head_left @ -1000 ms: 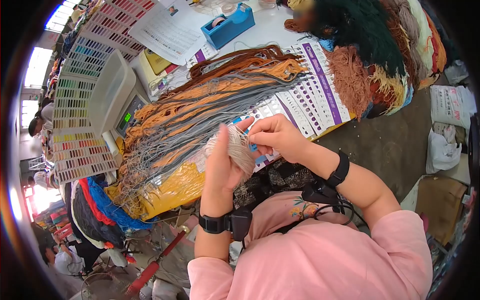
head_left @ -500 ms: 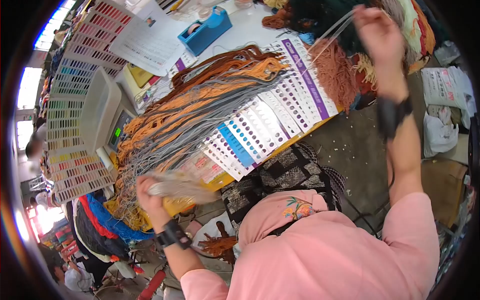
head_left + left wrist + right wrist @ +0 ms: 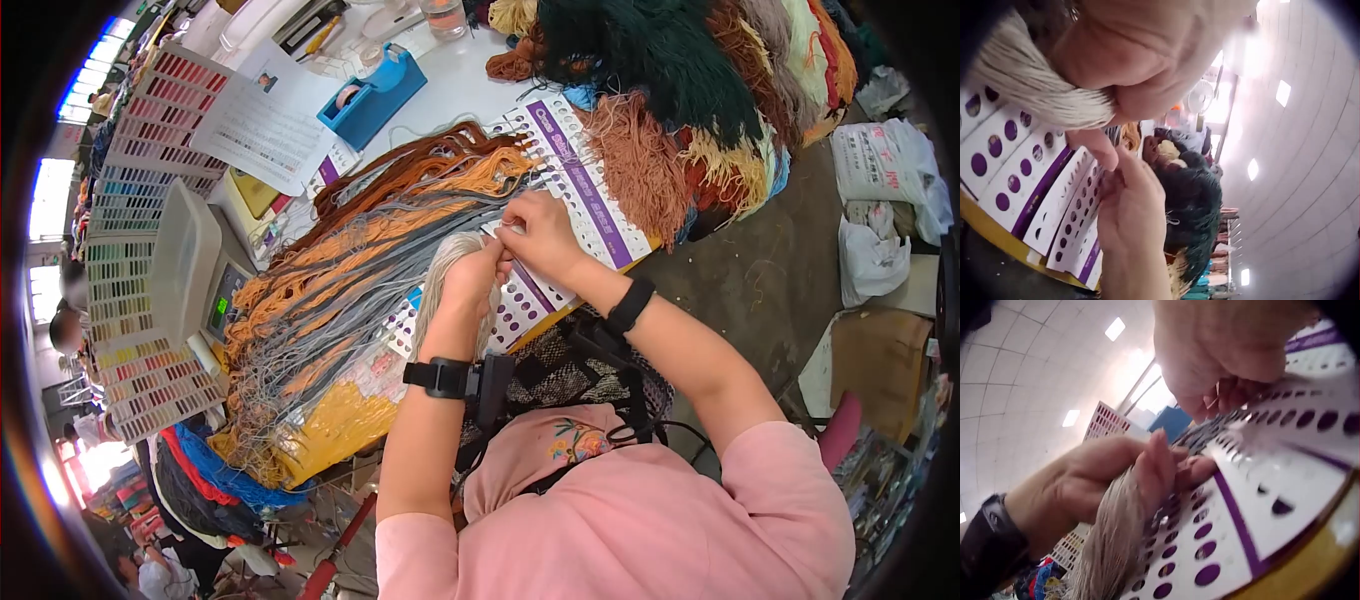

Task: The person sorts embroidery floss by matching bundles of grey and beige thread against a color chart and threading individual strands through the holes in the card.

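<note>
A hank of pale beige-grey thread [image 3: 432,300] hangs from my left hand [image 3: 472,280], which grips it near its top above the table. In the right wrist view the loose end of the hank [image 3: 1107,540] falls below the palm. My right hand [image 3: 545,238] is close beside the left fingertips, its own fingers curled with a thin thread [image 3: 1211,403] at their tips. Under both hands lie white cards with purple bands [image 3: 575,175] and rows of holes. Long grey and orange threads [image 3: 330,260] stretch from these cards across the table.
A scale with a pale tray [image 3: 186,265] stands at the left beside colour charts [image 3: 125,300]. Behind are a blue tape dispenser [image 3: 375,98] and a printed sheet [image 3: 262,120]. Dark green yarn [image 3: 650,65] is heaped at the back right. White bags [image 3: 880,180] lie beyond the table.
Half a second ago my hands were far apart, the right one drawing strands up at the back right and the left swinging the hank leftward. Now both have come together over the cards.
</note>
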`<state>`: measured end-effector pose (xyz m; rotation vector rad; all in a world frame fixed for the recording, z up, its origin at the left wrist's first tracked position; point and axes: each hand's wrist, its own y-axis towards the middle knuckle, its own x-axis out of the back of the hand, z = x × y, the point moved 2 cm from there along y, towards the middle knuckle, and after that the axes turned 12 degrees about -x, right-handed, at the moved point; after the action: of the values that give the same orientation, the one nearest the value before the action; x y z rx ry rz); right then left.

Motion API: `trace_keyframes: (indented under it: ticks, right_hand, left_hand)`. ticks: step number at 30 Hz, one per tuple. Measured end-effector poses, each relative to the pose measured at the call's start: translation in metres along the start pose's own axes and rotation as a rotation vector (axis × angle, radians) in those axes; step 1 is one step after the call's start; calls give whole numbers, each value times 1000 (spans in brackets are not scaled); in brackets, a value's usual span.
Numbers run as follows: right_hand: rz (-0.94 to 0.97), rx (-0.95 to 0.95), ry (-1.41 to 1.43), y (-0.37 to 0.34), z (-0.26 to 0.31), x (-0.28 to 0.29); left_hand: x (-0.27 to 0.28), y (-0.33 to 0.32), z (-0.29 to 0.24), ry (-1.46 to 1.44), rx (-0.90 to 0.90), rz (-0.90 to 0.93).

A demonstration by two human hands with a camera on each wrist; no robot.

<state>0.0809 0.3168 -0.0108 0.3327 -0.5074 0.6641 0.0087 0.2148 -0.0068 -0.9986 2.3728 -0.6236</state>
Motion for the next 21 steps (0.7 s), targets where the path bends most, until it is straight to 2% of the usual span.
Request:
trace_keyframes:
  ticks: [2,4,6,9,16,21]
  right_hand:
    - [-78,79,-80,1,3,1]
    - [-102,55,-19,10,-2,6]
    - [2,3,-56,13,-7,10]
    - [-10,253,14,2,5,4]
    - [-40,109,-89,17,-1,4]
    - [4,188,-92,1,7,-2]
  left_hand:
    - [-2,1,-1,64,-12,18]
    - [1,-5,-5,187,-32,10]
    - [8,-9,-6,267,-55,47]
    - [14,-6,-6,390,-12,52]
    - [11,-9,-10,334,-29,33]
    - [9,-7,-7,311,-9,24]
